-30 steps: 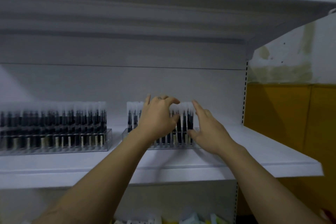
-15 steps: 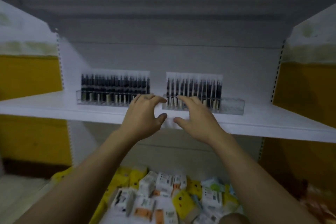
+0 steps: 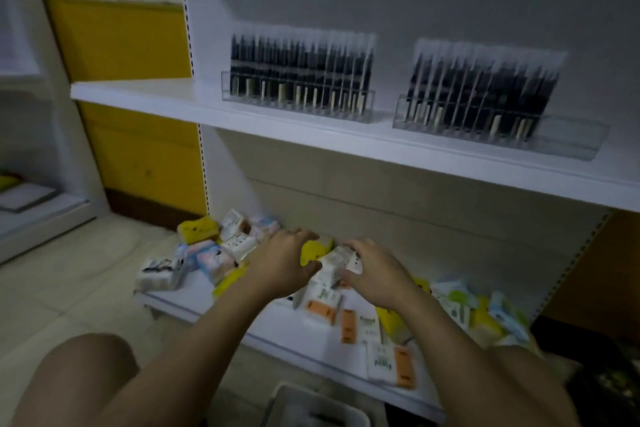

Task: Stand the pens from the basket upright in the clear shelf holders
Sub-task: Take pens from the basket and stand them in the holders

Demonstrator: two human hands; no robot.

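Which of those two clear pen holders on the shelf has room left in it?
The right-hand holder: its right end is bare, with no pens standing there. The left-hand holder is filled along its whole length.

Reaching forward and down with both bare forearms, converging; left grip and right grip palm-down, side by side, not touching, fingers loosely curled, thumbs turned inward.

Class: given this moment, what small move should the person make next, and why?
Probably reach down into the basket: left hand and right hand look empty, and pens fill the right holder only partly, leaving its right end free.
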